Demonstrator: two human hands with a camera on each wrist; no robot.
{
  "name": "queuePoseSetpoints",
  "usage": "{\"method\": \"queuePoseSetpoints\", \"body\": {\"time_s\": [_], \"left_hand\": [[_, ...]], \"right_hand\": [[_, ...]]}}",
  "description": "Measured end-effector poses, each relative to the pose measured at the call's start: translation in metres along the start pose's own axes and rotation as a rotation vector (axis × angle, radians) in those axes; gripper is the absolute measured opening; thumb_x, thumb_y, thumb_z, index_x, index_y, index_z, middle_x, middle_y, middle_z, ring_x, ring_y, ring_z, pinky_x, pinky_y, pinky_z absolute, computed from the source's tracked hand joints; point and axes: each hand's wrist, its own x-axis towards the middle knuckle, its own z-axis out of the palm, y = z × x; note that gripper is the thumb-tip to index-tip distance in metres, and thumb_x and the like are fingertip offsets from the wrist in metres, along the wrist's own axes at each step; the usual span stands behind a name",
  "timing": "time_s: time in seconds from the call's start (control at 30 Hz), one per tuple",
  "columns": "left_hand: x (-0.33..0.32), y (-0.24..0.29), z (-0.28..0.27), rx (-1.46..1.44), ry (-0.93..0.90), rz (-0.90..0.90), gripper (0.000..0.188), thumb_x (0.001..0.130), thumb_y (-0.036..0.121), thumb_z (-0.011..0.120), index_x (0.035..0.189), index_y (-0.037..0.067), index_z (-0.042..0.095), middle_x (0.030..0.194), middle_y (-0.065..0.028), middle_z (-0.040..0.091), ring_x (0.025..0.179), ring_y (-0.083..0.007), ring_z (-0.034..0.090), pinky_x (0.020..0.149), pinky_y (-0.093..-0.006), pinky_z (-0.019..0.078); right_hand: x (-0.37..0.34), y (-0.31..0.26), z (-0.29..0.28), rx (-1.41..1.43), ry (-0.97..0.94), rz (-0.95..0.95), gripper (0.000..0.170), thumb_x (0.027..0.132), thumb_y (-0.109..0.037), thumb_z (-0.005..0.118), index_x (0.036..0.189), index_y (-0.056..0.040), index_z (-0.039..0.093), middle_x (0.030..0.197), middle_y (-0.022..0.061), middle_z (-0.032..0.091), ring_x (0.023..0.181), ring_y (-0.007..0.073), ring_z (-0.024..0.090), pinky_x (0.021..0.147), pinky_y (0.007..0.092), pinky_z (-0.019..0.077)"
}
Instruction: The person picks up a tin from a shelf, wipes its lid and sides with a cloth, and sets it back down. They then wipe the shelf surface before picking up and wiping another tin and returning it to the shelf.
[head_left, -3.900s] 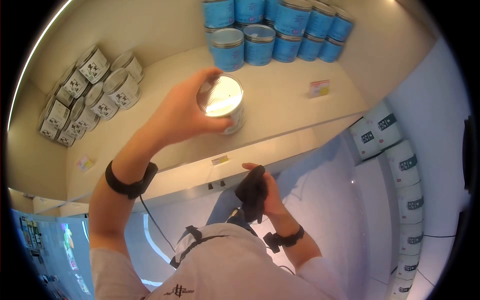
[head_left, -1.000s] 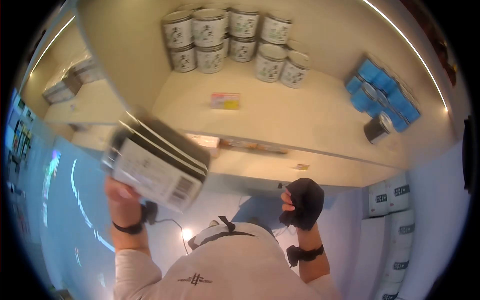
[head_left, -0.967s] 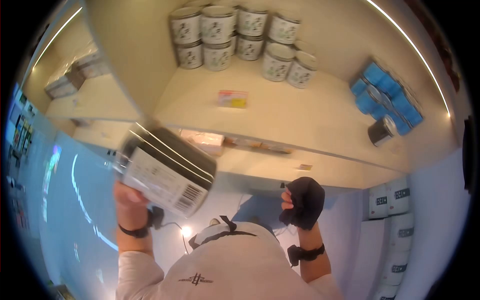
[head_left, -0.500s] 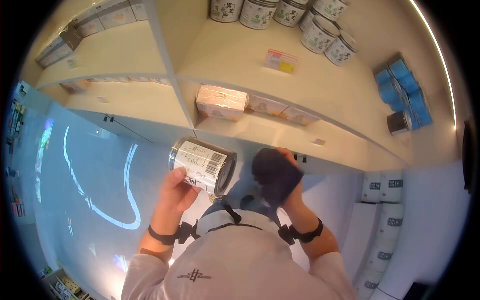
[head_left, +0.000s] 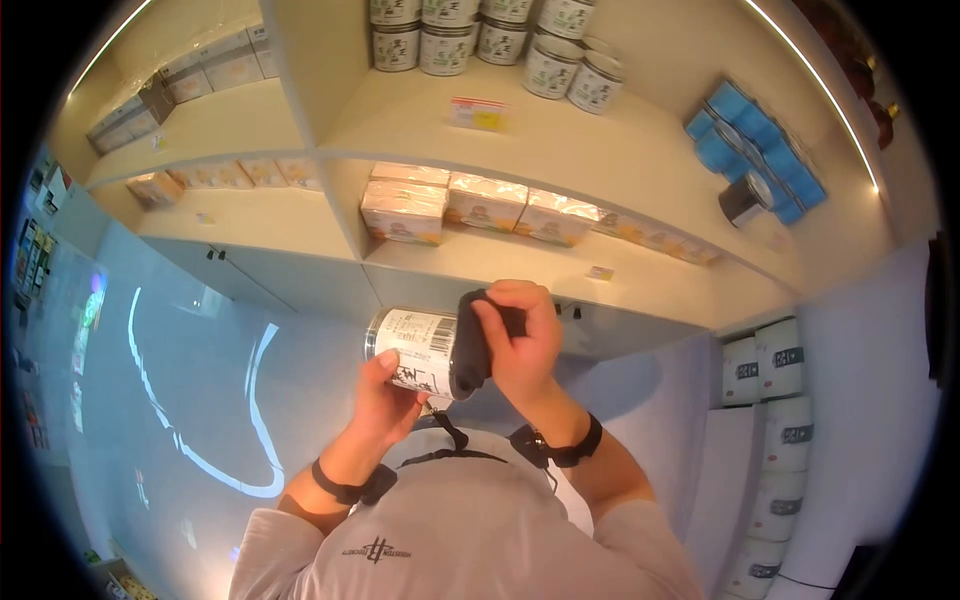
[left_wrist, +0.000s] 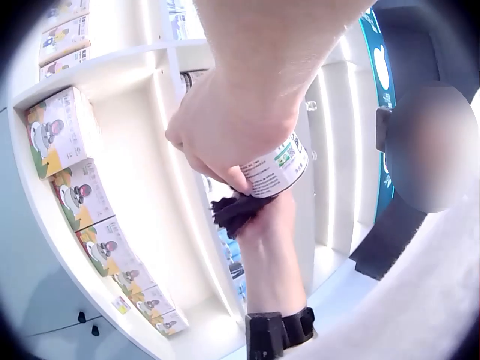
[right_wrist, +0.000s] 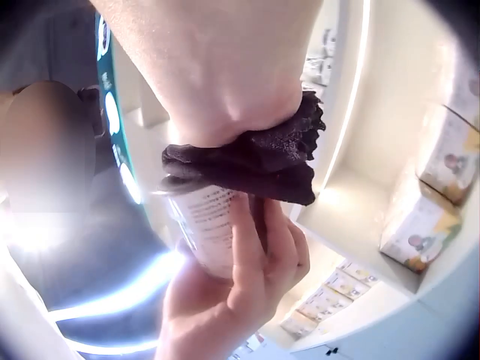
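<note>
Tilted on its side in front of the body, a white-labelled can with a barcode is gripped by my left hand, thumb across the label. A dark cloth is held in my right hand and covers the can's right-hand end. From the left wrist, the white label shows below the left hand, with the cloth beside it. In the right wrist view the bunched cloth lies over the can's end, and the left fingers wrap the can's side.
White-labelled cans stand stacked on the upper shelf, with blue cans at its right. One dark-sided can stands before the blue ones. Boxes line the lower shelf. White packages are stacked at the right.
Earlier my left hand gripped a can on the shelf; later it held one up at the left. That can has come in towards the body, and the right hand has brought the cloth onto its end.
</note>
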Motion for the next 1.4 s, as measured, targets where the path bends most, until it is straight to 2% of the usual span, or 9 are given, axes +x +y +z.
{"method": "queuePoseSetpoints", "body": {"time_s": [0.3, 0.4, 0.67, 0.8, 1.0, 1.13, 1.2, 1.3, 1.4], "left_hand": [[-0.042, -0.066, 0.067, 0.13, 0.027, 0.02, 0.068, 0.082, 0.055, 0.064, 0.13, 0.006, 0.058, 0.125, -0.008, 0.066, 0.114, -0.0221, 0.064, 0.101, -0.039, 0.0488], [-0.059, -0.082, 0.062, 0.205, 0.08, 0.035, 0.069, 0.082, 0.054, 0.065, 0.13, 0.005, 0.057, 0.124, -0.0082, 0.066, 0.115, -0.0227, 0.064, 0.101, -0.0394, 0.0488], [-0.09, -0.081, 0.049, 0.105, 0.034, 0.039, 0.061, 0.088, 0.04, 0.065, 0.133, 0.0, 0.053, 0.125, -0.0128, 0.065, 0.117, -0.0259, 0.063, 0.102, -0.0439, 0.0474], [-0.105, -0.078, 0.026, 0.144, 0.027, 0.077, 0.069, 0.082, 0.046, 0.069, 0.134, 0.002, 0.053, 0.125, -0.0111, 0.066, 0.117, -0.0251, 0.063, 0.102, -0.0404, 0.0487], [-0.127, -0.037, -0.014, 0.124, -0.039, 0.2, 0.071, 0.083, 0.045, 0.068, 0.136, 0.001, 0.051, 0.128, -0.0126, 0.065, 0.117, -0.0246, 0.063, 0.102, -0.0394, 0.0486], [-0.15, 0.005, -0.057, 0.024, 0.023, 0.296, 0.06, 0.085, 0.032, 0.07, 0.132, -0.001, 0.054, 0.121, -0.0137, 0.068, 0.111, -0.0245, 0.066, 0.098, -0.0405, 0.0513], [-0.162, 0.024, -0.075, 0.031, 0.022, 0.291, 0.059, 0.085, 0.033, 0.07, 0.131, -0.001, 0.054, 0.121, -0.0135, 0.068, 0.112, -0.0247, 0.066, 0.098, -0.0403, 0.0513], [-0.179, 0.041, -0.092, 0.046, 0.063, 0.329, 0.057, 0.085, 0.034, 0.068, 0.129, -0.001, 0.056, 0.12, -0.0139, 0.068, 0.111, -0.0247, 0.066, 0.097, -0.0387, 0.0521], [-0.196, 0.059, -0.116, 0.14, 0.104, 0.31, 0.065, 0.084, 0.046, 0.066, 0.13, 0.001, 0.056, 0.124, -0.0109, 0.066, 0.114, -0.0236, 0.064, 0.102, -0.0381, 0.0485]], "right_hand": [[-0.048, -0.042, -0.105, -0.222, -0.131, -0.304, 0.026, 0.074, 0.004, 0.08, 0.094, -0.004, 0.065, 0.087, 0.0116, 0.066, 0.071, 0.0273, 0.062, 0.064, 0.0328, 0.0506], [-0.065, -0.029, -0.107, -0.081, -0.049, -0.148, 0.026, 0.074, 0.004, 0.081, 0.093, -0.0038, 0.065, 0.087, 0.0112, 0.066, 0.07, 0.0257, 0.061, 0.062, 0.0322, 0.05], [-0.072, -0.069, -0.105, -0.208, -0.2, -0.326, 0.024, 0.074, -0.003, 0.082, 0.093, -0.0087, 0.068, 0.091, 0.0073, 0.064, 0.078, 0.025, 0.059, 0.067, 0.0334, 0.0485], [-0.084, -0.037, -0.082, -0.026, -0.155, 0.164, 0.016, 0.078, 0.0, 0.075, 0.091, -0.0037, 0.066, 0.09, 0.0101, 0.062, 0.081, 0.0251, 0.06, 0.072, 0.032, 0.0488], [-0.139, -0.038, -0.017, 0.199, -0.278, 0.392, 0.02, 0.09, -0.003, 0.065, 0.106, -0.0045, 0.052, 0.098, 0.0036, 0.059, 0.089, 0.0107, 0.055, 0.079, 0.0259, 0.0475], [-0.141, -0.058, 0.033, 0.308, -0.081, 0.6, 0.026, 0.088, -0.002, 0.068, 0.106, -0.0032, 0.051, 0.091, 0.0016, 0.056, 0.084, 0.0113, 0.055, 0.078, 0.0278, 0.0482], [-0.148, -0.07, 0.062, 0.375, -0.087, 0.514, 0.029, 0.088, -0.007, 0.074, 0.106, -0.0032, 0.051, 0.092, 0.0037, 0.057, 0.086, 0.0135, 0.056, 0.078, 0.0306, 0.0488], [-0.154, -0.089, 0.1, 0.17, -0.315, -0.159, 0.035, 0.082, -0.021, 0.083, 0.098, -0.0026, 0.058, 0.092, 0.0116, 0.06, 0.083, 0.0235, 0.059, 0.075, 0.0331, 0.049], [-0.17, -0.085, 0.132, 0.088, -0.291, -0.159, 0.027, 0.085, -0.018, 0.079, 0.094, -0.0028, 0.059, 0.096, 0.0123, 0.06, 0.085, 0.0259, 0.059, 0.076, 0.0334, 0.0488]]}}
